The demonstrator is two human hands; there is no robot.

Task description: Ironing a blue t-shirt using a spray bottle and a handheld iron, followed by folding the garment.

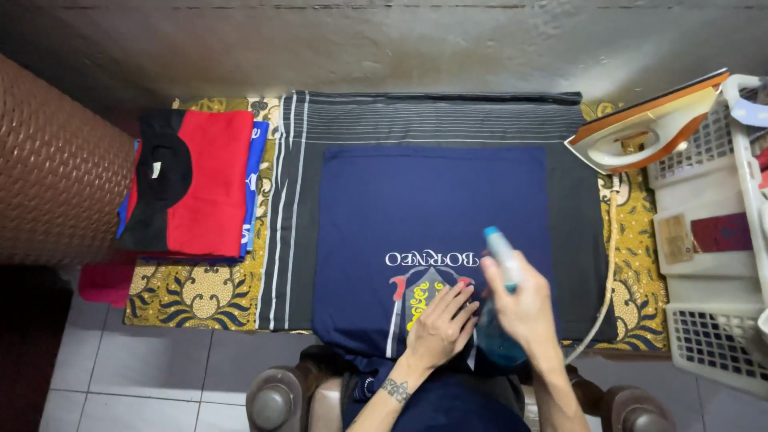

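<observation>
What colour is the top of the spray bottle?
Light blue: the spray bottle in the right hand shows it best in the head view.

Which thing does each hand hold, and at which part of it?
The right hand holds a blue spray bottle around its neck, below the nozzle. The left hand holds nothing; it lies flat on the navy shirt.

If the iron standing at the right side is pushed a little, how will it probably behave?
The iron seems to stand on its heel, leaning near the white basket, so a sideways push may tip it. Its solid body suggests it is fairly heavy for its size. Its cord hangs down over the patterned cloth and could drag or pull at it.
</observation>
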